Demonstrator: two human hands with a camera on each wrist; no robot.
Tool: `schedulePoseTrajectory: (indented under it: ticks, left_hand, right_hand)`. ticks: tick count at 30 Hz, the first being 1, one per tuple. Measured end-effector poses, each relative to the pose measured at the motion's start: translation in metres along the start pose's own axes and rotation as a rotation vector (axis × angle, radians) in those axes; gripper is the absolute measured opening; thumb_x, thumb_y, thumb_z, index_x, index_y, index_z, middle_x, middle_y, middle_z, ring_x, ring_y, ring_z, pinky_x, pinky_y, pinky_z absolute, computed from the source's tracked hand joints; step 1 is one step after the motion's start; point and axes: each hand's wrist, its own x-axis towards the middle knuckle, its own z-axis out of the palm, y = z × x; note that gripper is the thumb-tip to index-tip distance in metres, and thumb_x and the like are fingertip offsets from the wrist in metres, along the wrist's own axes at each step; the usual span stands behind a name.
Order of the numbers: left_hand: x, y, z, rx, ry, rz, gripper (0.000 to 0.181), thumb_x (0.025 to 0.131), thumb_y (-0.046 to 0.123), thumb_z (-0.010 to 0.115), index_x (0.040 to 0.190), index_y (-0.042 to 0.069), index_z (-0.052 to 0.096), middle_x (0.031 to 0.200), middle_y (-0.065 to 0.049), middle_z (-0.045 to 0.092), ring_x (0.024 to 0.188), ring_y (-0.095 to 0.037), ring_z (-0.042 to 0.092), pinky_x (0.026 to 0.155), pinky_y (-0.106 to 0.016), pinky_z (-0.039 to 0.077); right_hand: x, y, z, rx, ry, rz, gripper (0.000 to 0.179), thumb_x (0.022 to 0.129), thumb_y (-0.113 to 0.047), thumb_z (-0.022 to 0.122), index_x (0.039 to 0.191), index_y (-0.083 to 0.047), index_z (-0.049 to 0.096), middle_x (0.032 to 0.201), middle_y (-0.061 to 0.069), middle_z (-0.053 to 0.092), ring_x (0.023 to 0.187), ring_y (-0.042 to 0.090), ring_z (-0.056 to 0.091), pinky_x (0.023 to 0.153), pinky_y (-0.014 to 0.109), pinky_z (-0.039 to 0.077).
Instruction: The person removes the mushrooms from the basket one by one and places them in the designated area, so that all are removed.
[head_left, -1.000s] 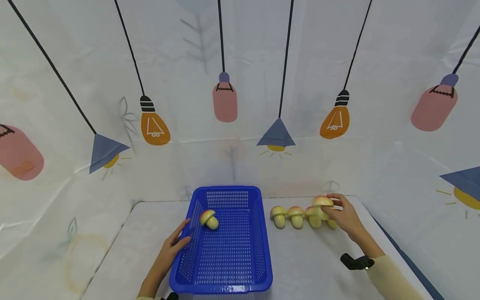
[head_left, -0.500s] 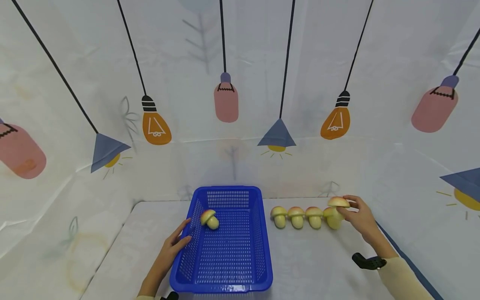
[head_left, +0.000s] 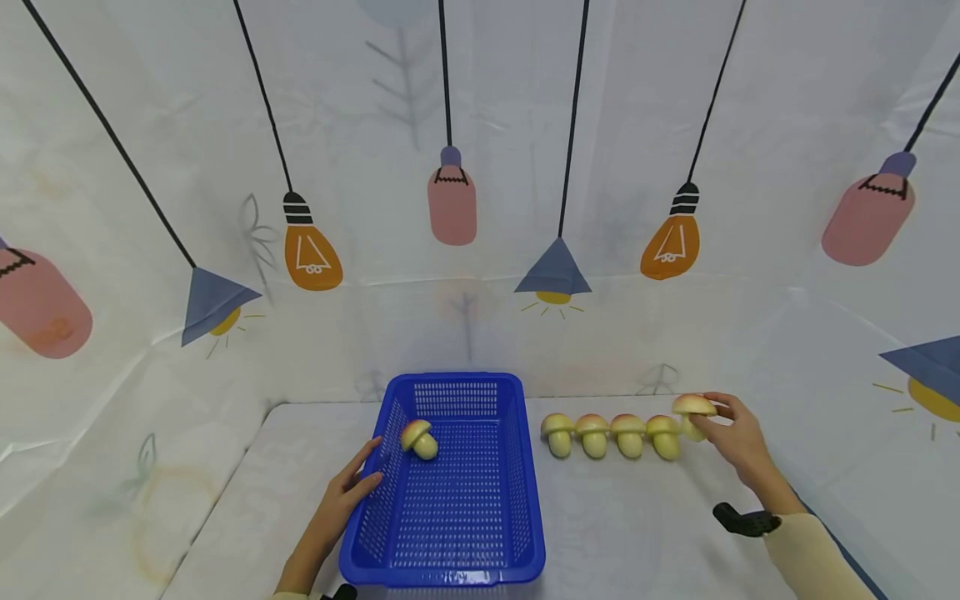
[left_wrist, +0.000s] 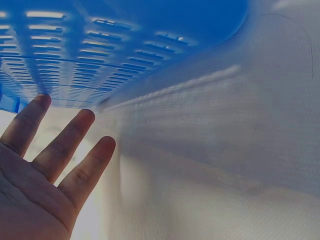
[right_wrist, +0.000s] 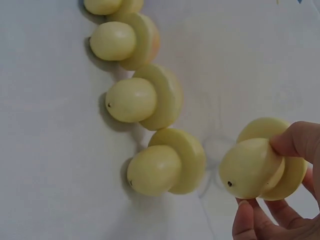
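Note:
My right hand (head_left: 738, 433) pinches a toy mushroom (head_left: 693, 406), thumb on one side and fingers on the other. In the right wrist view this held mushroom (right_wrist: 252, 167) is apart from the nearest one in the row. Several more mushrooms (head_left: 628, 442) lie side by side on the white table, caps toward the back wall, right of the blue plastic basket (head_left: 442, 577). One mushroom (head_left: 420, 439) lies tilted inside the basket near its left wall. My left hand (head_left: 343, 492) touches the basket's left side; in the left wrist view its fingers (left_wrist: 75, 130) are straight and spread.
The white table (head_left: 607, 525) runs up to a sheet wall (head_left: 480, 325) printed with hanging lamps and bulbs. Its right edge lies close to my right forearm. A dark band (head_left: 742, 521) is on my right wrist.
My right hand has moved right with the held mushroom, from above the row to just past its right end. My left hand and the basket stay where they were.

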Motion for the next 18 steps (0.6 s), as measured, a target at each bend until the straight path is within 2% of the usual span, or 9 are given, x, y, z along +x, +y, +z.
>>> schedulePoseTrajectory:
  ticks: [7, 11, 13, 15, 18]
  left_hand:
    - [0.001, -0.002, 0.000, -0.006, -0.006, -0.004, 0.061, 0.104, 0.023, 0.058, 0.161, 0.022, 0.037, 0.147, -0.034, 0.051, 0.108, -0.033, 0.070, 0.079, -0.034, 0.060]
    - [0.001, -0.002, -0.001, -0.013, -0.011, -0.004, 0.061, 0.104, 0.023, 0.058, 0.161, 0.021, 0.037, 0.147, -0.034, 0.051, 0.108, -0.034, 0.070, 0.079, -0.034, 0.060]
    - [0.001, -0.002, -0.001, -0.019, -0.010, -0.006, 0.061, 0.104, 0.022, 0.058, 0.161, 0.021, 0.037, 0.146, -0.034, 0.052, 0.108, -0.034, 0.070, 0.079, -0.034, 0.060]
    - [0.001, -0.002, -0.001, -0.022, -0.009, -0.007, 0.061, 0.104, 0.022, 0.058, 0.161, 0.022, 0.037, 0.146, -0.034, 0.051, 0.108, -0.034, 0.070, 0.079, -0.034, 0.060]
    - [0.001, -0.001, -0.001, -0.025, -0.011, -0.007, 0.061, 0.104, 0.022, 0.058, 0.161, 0.022, 0.037, 0.148, -0.034, 0.050, 0.110, -0.035, 0.069, 0.079, -0.034, 0.060]
  right_hand:
    - [0.003, 0.006, -0.003, 0.017, 0.051, 0.048, 0.067, 0.101, -0.027, 0.065, 0.150, 0.008, 0.036, 0.143, 0.040, 0.043, 0.077, -0.016, 0.048, 0.067, 0.014, 0.051]
    - [0.006, 0.011, -0.005, 0.008, 0.051, 0.076, 0.069, 0.101, -0.028, 0.065, 0.151, 0.007, 0.034, 0.145, 0.040, 0.041, 0.080, -0.011, 0.052, 0.067, 0.014, 0.050]
    - [0.007, 0.014, -0.005, -0.012, 0.057, 0.091, 0.068, 0.101, -0.028, 0.064, 0.151, 0.007, 0.034, 0.145, 0.039, 0.041, 0.088, 0.001, 0.058, 0.067, 0.016, 0.049]
    - [0.008, 0.017, -0.005, -0.037, 0.066, 0.108, 0.067, 0.101, -0.028, 0.063, 0.151, 0.007, 0.034, 0.146, 0.039, 0.041, 0.100, 0.019, 0.061, 0.067, 0.017, 0.046]
    - [0.009, 0.021, -0.004, -0.054, 0.081, 0.136, 0.066, 0.101, -0.025, 0.063, 0.151, 0.007, 0.034, 0.147, 0.039, 0.040, 0.119, 0.043, 0.052, 0.068, 0.018, 0.042]
